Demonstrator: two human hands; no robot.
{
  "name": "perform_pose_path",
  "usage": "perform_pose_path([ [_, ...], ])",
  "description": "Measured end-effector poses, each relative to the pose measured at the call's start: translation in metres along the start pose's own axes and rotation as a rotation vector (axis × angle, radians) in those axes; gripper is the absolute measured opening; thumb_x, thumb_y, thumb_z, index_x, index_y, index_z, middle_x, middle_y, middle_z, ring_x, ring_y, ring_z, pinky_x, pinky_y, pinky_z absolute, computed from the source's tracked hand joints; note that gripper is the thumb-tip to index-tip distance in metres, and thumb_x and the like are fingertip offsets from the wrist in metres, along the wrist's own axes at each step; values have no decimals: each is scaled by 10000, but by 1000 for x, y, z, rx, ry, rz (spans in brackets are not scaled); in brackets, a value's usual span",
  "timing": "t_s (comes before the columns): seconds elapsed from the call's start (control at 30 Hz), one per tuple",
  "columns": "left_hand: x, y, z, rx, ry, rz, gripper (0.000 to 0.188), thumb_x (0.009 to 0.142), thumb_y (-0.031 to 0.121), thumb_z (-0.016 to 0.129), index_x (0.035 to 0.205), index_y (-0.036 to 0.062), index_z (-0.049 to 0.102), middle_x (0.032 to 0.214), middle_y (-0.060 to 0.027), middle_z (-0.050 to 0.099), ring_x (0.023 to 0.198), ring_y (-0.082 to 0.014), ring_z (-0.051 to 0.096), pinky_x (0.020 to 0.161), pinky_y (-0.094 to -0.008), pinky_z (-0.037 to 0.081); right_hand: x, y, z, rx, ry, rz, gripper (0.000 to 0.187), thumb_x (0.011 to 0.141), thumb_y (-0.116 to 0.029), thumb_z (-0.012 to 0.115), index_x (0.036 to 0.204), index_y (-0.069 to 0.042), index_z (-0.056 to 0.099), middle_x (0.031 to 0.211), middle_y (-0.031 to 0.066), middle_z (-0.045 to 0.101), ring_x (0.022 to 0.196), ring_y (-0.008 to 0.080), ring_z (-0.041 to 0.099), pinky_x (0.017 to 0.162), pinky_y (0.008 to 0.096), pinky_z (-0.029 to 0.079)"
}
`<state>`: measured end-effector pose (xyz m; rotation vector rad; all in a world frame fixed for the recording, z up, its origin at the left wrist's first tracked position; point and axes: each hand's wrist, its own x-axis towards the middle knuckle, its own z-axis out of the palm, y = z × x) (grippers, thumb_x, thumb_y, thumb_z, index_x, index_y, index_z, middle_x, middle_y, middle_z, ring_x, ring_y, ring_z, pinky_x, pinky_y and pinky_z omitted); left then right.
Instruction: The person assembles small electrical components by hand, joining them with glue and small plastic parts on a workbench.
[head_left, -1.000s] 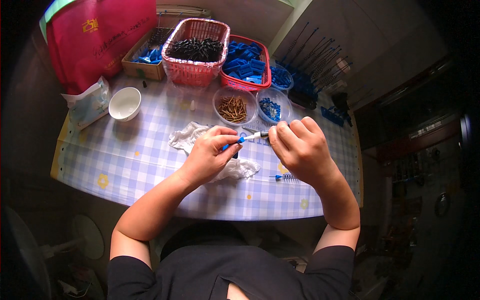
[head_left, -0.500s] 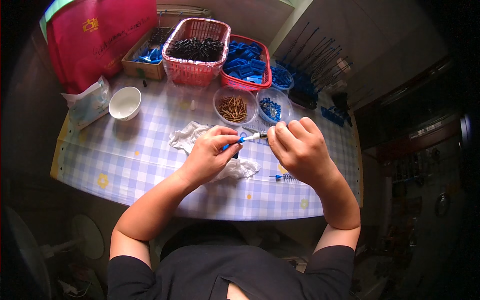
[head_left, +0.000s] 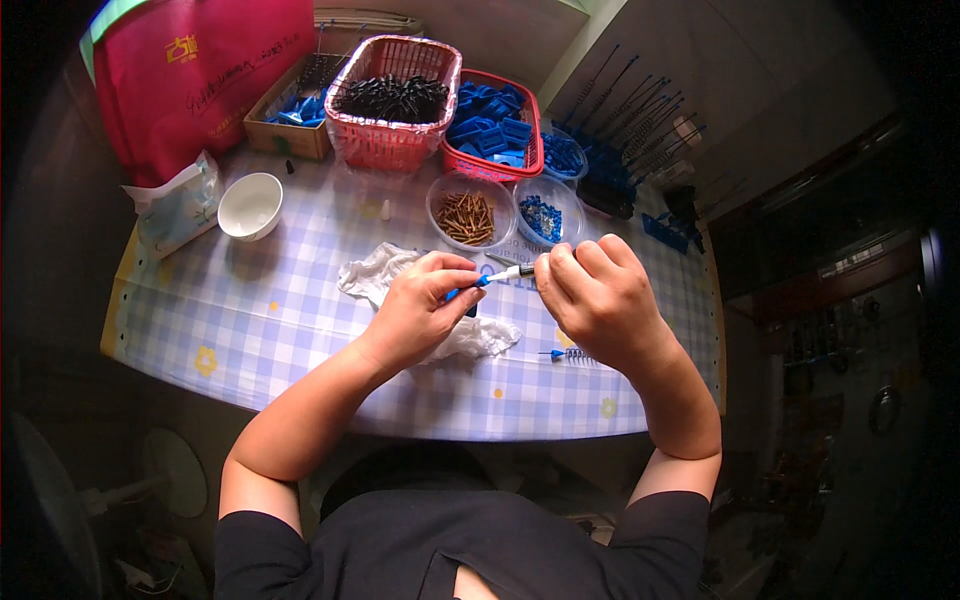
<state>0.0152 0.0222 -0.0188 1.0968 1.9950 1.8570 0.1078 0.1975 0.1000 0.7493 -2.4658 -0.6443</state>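
Between the thumb and fingers of my left hand (head_left: pixel 420 305) is a small blue piece (head_left: pixel 482 281), mostly covered by the fingers. My right hand (head_left: pixel 605 300) is closed around a small dark tube with a white nozzle (head_left: pixel 506 273). The nozzle's tip meets the blue piece, or nearly so; I cannot tell which. Crumpled white tissue (head_left: pixel 480 338) lies under and beside my left hand. A dark spring with a blue tip (head_left: pixel 558 355) rests on the table below my right hand, partly hidden by the wrist.
Beyond my hands stand a tub of brass-coloured pins (head_left: pixel 467 218), a tub of small blue parts (head_left: pixel 541 218), and baskets of black pieces (head_left: pixel 385 150) and blue pieces (head_left: pixel 490 135). A white bowl (head_left: pixel 250 228) and tissue pack (head_left: pixel 180 210) sit left; upright springs (head_left: pixel 640 125) stand back right.
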Motion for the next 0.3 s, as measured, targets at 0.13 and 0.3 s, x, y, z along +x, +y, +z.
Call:
perform_pose_path([
  [0.13,0,1,-1,-6,-6,-13,156,843,88,681,969,-3,690,984,-123,632,820,-212,655,727,-296,528,0,0,0,0,-4,-2,117,689,-124,636,766,-38,654,741,40,544,715,165,533,626,298,403],
  [0.3,0,0,-1,5,-9,-9,159,845,91,681,974,-1,691,991,-125,633,830,-217,656,735,-300,529,1,0,0,-7,-1,-7,117,689,-122,637,767,-38,656,744,38,545,717,165,533,627,298,403],
])
